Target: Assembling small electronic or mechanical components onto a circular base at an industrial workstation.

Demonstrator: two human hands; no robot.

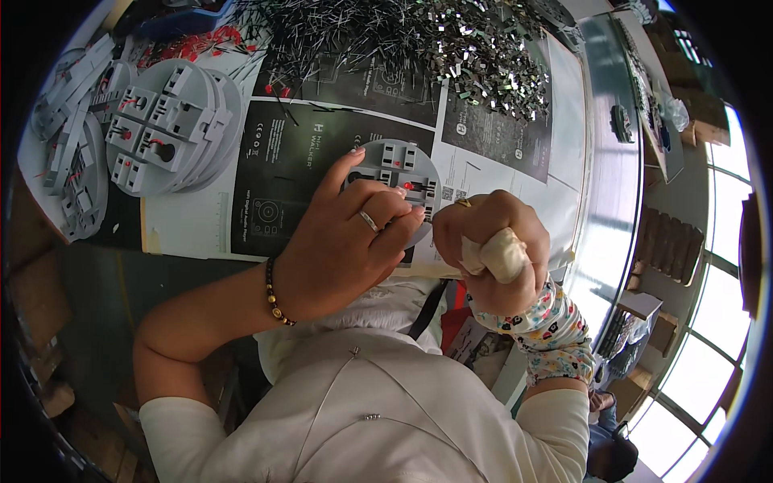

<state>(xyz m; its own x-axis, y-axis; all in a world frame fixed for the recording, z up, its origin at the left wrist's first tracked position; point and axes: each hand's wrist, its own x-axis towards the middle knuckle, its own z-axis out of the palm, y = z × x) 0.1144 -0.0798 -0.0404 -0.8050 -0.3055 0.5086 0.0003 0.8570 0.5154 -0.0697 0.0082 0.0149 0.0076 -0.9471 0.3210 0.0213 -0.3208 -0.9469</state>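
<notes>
On the table in front of me lies a round grey plastic disc (pixel 398 154) with raised blocks and a small red piece. My left hand (pixel 354 229) rests over its left and near side, index finger reaching along the rim. The other fingers of that hand curl down onto the disc, hiding much of it. Beside the disc's right edge, my right hand (pixel 499 245) is closed in a fist, a pale wrapping around one finger. Whatever that fist may hold is hidden.
Stacked grey discs (pixel 173 133) with red parts stand at left, beside loose grey plastic pieces (pixel 72 153). Far back lie piles of thin black pins (pixel 346 36), small shiny metal pieces (pixel 507 68) and red bits (pixel 217 42). Another person (pixel 608 451) is at lower right.
</notes>
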